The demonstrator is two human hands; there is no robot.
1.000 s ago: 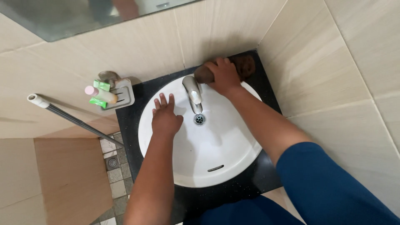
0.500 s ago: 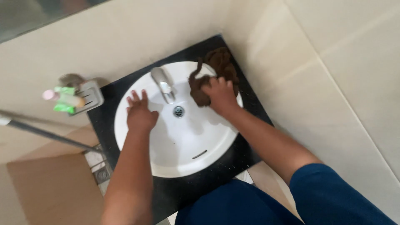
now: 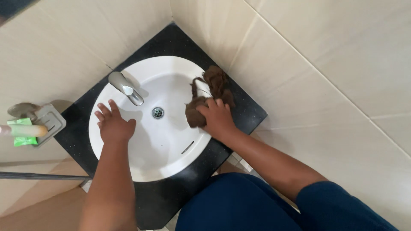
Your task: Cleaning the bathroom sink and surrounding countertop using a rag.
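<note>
A round white sink (image 3: 167, 160) sits on a black counter (image 3: 246, 113) in a tiled corner. My right hand (image 3: 218, 119) presses a brown cloth (image 3: 205, 96) against the sink's right rim, part of the cloth trailing onto the counter. Fingers spread, my left hand (image 3: 112, 124) rests flat on the sink's left rim, just below the metal faucet (image 3: 125, 87). The drain (image 3: 158, 112) lies between both hands.
A metal soap holder (image 3: 47, 122) with green packets (image 3: 19, 130) hangs on the left wall. A thin grey pole (image 3: 43, 176) crosses the lower left. Beige tiled walls (image 3: 321, 64) close in on the back and right.
My right hand dragged the brown cloth from behind the faucet around to the sink's right rim. The view swung, and my left hand stayed on the left rim.
</note>
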